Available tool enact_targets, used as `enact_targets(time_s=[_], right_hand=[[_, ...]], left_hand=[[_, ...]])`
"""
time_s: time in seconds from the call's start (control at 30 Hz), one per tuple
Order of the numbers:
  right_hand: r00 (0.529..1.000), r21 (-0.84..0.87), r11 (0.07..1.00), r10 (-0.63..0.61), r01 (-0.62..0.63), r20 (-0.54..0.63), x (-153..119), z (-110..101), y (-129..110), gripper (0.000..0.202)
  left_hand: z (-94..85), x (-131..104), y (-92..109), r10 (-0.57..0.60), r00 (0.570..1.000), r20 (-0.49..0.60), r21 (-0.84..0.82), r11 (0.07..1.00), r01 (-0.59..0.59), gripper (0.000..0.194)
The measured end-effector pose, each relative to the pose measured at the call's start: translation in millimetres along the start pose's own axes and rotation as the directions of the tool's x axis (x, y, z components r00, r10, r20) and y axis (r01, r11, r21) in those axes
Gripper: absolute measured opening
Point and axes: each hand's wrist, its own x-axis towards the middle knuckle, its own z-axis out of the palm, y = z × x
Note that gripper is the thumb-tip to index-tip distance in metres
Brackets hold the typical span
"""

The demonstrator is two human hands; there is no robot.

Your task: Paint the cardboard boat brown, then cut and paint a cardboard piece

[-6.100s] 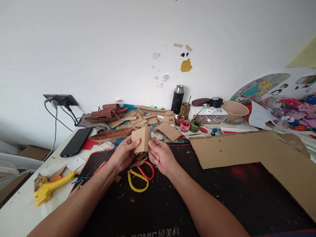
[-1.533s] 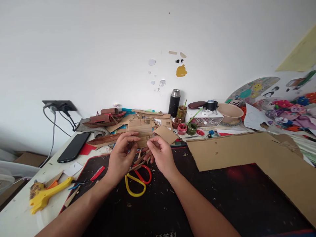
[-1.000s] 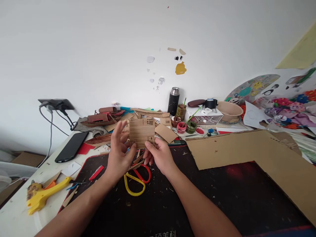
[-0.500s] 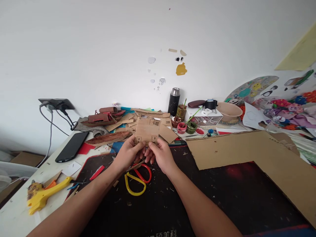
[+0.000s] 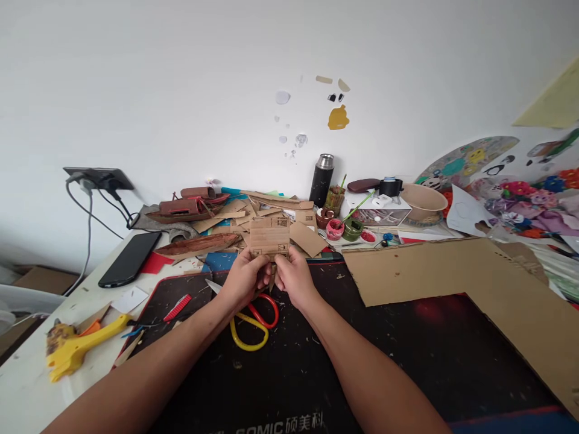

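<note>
Cardboard pc [image 5: 270,232] held up at ctr, above far edge of the black mat [image 5: 289,380], scrap pile [image 5: 310,239] right behind it in view. L hand [image 5: 243,278] grasps its lower L corner, R hand [image 5: 294,276] its lower R; thumbs on near face, other fingers curled under/behind, partly hidden. Both grips look firm, neither hand is free.

Progress: pc is cut out, edges look fairly straight; horiz. lines cross the face, prob. ridges or creases, so likely a bending/shaping step, approx mid-way. Nothing seen joined to it; glue gun [image 5: 75,352] lies well apart on table at L, scissors [image 5: 249,348] lie on mat just below hands. What's left, e.g. more bending or joining, can't be told for sure.

Orientation: pc stands near upright, printed face twd camera, top edge up & approx level. Outline near square, bottom covered by hands, so no clear long axis; lines run L–R. Brown bit btwn hands, below pc: can't tell if part of it or a loose scrap.
</note>
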Motion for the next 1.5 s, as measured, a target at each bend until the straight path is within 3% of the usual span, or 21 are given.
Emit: enact_targets(time_s=[0.13, 0.27, 0.4, 0.67, 0.83, 1.07, 1.27, 1.5], right_hand=[[0.996, 0.003, 0.999, 0.048, -0.048, 0.075, -6, -5, -8, 0.025], [0.994, -0.021, 0.999, 0.03, -0.028, 0.105, -11, -5, -11, 0.027], [0.99, -0.048, 0.999, 0.019, -0.013, 0.136, -12, -3, -10, 0.028], [0.997, -0.059, 0.998, -0.012, 0.016, 0.08, -7, 2, 0, 0.02], [0.997, -0.037, 0.999, -0.003, 0.005, 0.072, -6, 0, -3, 0.02], [0.993, -0.009, 1.0, 0.002, -0.001, 0.117, -11, -8, -20, 0.029], [0.994, -0.033, 0.999, -0.019, 0.022, 0.106, -11, -10, -18, 0.032], [0.997, -0.015, 0.997, -0.073, 0.073, 0.019, -8, -4, -8, 0.03]], left_hand=[[-10.3, -2, 6, 0.019, 0.993, 0.117, 0.078, 0.997, -0.028, 0.036], [-15.8, -4, 12, 0.043, 0.987, 0.155, 0.135, 0.989, -0.064, 0.036], [-15.3, -4, 11, 0.024, 0.99, 0.141, 0.124, 0.991, -0.041, 0.033], [-8.9, -5, 4, 0.051, 0.998, 0.024, 0.124, 0.991, -0.053, 0.029], [-4.9, -7, 6, 0.061, 0.997, 0.057, 0.141, 0.988, -0.068, 0.028], [-4.1, -14, 20, 0.056, 0.987, 0.152, 0.023, 0.998, -0.06, 0.027], [-6.1, -11, 16, 0.062, 0.978, 0.201, -0.074, 0.996, -0.048, 0.015], [-0.6, -10, 6, 0.023, 0.996, 0.09, -0.068, 0.998, -0.017, 0.012]])
